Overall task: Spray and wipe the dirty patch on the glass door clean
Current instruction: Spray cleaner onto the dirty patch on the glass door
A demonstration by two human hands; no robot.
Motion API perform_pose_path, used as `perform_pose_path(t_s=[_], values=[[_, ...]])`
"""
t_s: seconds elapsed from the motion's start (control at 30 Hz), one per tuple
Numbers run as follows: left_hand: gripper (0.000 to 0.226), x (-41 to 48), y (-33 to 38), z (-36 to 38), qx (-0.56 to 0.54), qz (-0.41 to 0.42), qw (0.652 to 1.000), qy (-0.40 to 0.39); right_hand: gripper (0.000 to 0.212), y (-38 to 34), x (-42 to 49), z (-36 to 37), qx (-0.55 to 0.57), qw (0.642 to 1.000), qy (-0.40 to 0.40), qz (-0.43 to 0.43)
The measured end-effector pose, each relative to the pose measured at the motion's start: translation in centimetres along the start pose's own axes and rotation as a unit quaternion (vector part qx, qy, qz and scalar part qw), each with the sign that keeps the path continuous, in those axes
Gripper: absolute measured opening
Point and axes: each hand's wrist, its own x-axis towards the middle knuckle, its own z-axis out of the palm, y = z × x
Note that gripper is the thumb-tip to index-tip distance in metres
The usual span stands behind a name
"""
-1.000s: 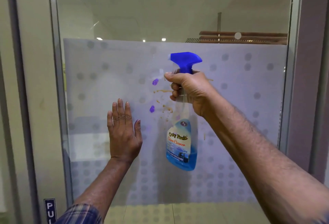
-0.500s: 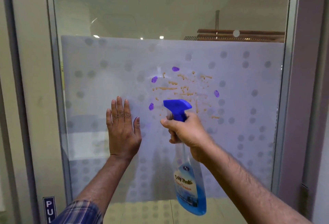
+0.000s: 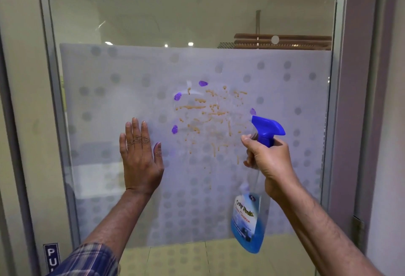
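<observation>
Frosted glass door (image 3: 285,82) has the dirty patch (image 3: 210,117) mid-pane, left hand (image 3: 140,157) spread flat beside it, right hand (image 3: 268,161) gripping the spray bottle (image 3: 249,223), so I'd aim the nozzle (image 3: 266,127) dead-center before squeezing.

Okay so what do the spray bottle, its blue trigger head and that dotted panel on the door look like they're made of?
Spray bottle: looks like clear, glossy plastic, since blue liquid shows through around the printed label.
Trigger head: opaque blue moulded plastic, smooth with a slight sheen.
Glass door: clear glass above; the dotted panel looks like matt frosted film, or possibly etching, because it blurs what lies behind.
</observation>
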Motion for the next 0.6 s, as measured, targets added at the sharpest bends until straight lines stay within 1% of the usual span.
perform_pose_path(t_s=[0.1, 0.23, 0.37, 0.47, 0.57, 0.6], values=[[0.060, 0.0, 0.1, -0.1, 0.003, 0.002, 1.000, -0.005, 0.018, -0.7, 0.2, -0.8, 0.005, 1.000, 0.002, -0.009], [0.061, 0.0, 0.2, -0.6, 0.002, -0.003, 1.000, -0.024, 0.023, -1.4, -0.1, -1.7, 0.010, 1.000, -0.008, -0.011], [0.062, 0.1, 0.4, -2.1, -0.035, -0.009, 0.998, -0.058, 0.018, -1.8, -1.4, -2.9, 0.023, 0.999, -0.029, -0.017], [0.061, -0.7, 1.4, -4.1, -0.065, -0.015, 0.996, -0.056, 0.012, -1.8, -2.7, -3.9, 0.040, 0.997, -0.061, -0.019], [0.052, -3.1, 4.0, -6.6, -0.126, -0.003, 0.991, -0.045, 0.007, -1.5, -4.0, -5.0, 0.064, 0.991, -0.113, -0.018], [0.047, -4.2, 5.1, -7.4, -0.154, 0.006, 0.987, -0.053, 0.005, -1.5, -4.4, -5.4, 0.072, 0.988, -0.133, -0.017]])
